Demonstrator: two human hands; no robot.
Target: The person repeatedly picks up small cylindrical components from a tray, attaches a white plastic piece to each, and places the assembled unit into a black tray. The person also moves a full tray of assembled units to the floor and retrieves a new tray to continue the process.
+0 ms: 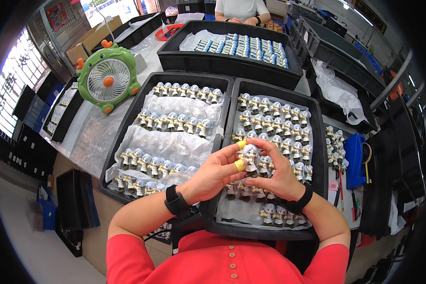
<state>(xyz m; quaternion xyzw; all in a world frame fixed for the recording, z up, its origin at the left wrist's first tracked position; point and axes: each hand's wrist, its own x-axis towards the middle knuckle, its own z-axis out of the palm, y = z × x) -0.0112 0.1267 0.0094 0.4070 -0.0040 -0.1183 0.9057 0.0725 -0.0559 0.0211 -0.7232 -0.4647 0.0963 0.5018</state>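
Between my two hands, above the right-hand black tray (322, 156), is a small figurine (250, 158) with pale silver hair and a white outfit. My left hand (217, 166), yellow covers on thumb and forefinger, grips it from the left. From the right, my right hand (281, 175) closes its fingers round the figurine's head and base. Rows of similar figurines (270, 124) stand in the tray below, some hidden by my hands. A left-hand black tray (175, 75) beside it holds more figurines (173, 122) in spaced rows on crumpled white sheeting (175, 143).
A green cartoon-shaped fan (108, 78) stands at left. Behind lies a large black tray (222, 68) of blue-and-white pieces, with a person (241, 12) beyond. At right are loose figurines (335, 146), a blue bin (355, 161), brushes (340, 189) and stacked black crates (338, 45).
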